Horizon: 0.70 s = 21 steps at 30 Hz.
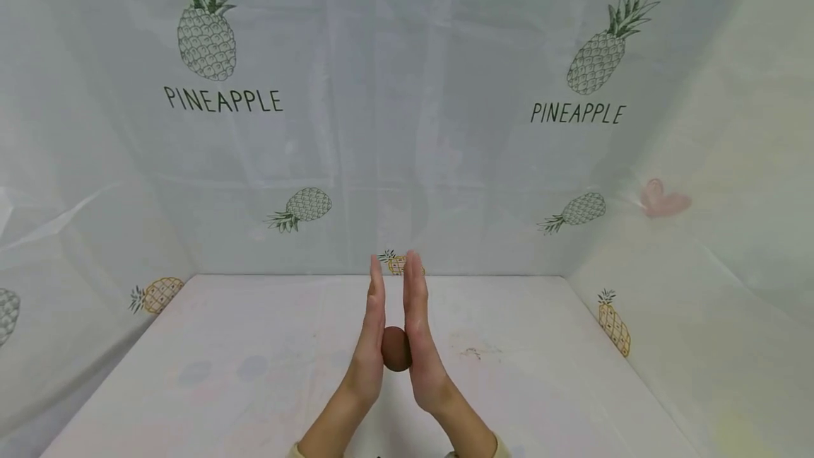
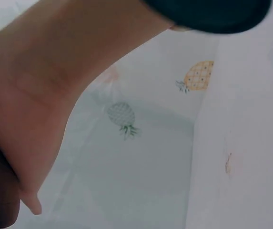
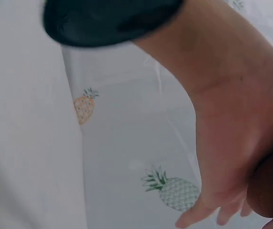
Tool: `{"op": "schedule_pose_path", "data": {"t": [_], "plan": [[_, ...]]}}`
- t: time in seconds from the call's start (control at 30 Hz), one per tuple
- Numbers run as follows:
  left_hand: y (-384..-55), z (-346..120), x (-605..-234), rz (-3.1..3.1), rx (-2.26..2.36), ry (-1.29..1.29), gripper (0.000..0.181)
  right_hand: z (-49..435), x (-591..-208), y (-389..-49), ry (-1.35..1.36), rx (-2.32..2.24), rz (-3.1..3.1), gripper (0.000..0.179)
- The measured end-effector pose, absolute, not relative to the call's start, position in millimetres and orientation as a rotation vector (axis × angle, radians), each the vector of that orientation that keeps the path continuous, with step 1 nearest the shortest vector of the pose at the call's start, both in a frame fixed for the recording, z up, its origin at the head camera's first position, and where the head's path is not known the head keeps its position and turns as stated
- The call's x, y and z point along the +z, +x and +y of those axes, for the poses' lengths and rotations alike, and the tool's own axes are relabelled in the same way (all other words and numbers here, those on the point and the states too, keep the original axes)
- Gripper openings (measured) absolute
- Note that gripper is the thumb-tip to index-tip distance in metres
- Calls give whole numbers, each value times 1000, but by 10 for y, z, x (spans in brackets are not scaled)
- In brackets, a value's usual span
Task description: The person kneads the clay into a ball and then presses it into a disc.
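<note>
Both hands are raised, palms facing each other, with a smooth dark brown ball (image 1: 397, 350) between them. My left hand (image 1: 367, 361) has its fingers straight and touches the ball's left side with its palm. From the other side the palm of my right hand (image 1: 425, 361) presses on it, fingers also straight and upward. Above the ball the fingertips stand apart. In the left wrist view the ball (image 2: 0, 191) fills the lower left corner against a palm. The right wrist view has the ball (image 3: 269, 186) at the lower right, partly cut off by the frame.
A pale tabletop (image 1: 254, 387) lies under the hands. White sheeting (image 1: 407, 126) printed with pineapples stands behind it and along both sides. A small brownish mark (image 1: 472, 353) shows on the tabletop to the right. Dark wrist gear (image 3: 112, 21) shows at the top of the wrist views.
</note>
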State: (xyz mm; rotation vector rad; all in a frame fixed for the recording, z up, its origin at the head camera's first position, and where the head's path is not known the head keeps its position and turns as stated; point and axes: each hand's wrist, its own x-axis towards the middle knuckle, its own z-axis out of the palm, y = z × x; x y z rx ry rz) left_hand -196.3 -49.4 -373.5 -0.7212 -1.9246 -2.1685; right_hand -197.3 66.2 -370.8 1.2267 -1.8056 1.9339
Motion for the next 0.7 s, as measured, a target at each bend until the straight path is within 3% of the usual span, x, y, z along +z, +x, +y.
{"op": "schedule_pose_path", "data": {"t": [0.37,0.53,0.7], "plan": [[-1889,-516,-3720,-1859,-2019,-951,59,705,-3742,-2098,1168,2094,-1921,57],[-1948,-575,-3728,-1816,-1957,-906,60,663,-3707,-2025,1207,2303,-1939,56],[-2030,-603,-3754,-1847,-2013,-808,60,644,-3690,-1942,1231,2233,-1917,57]]}}
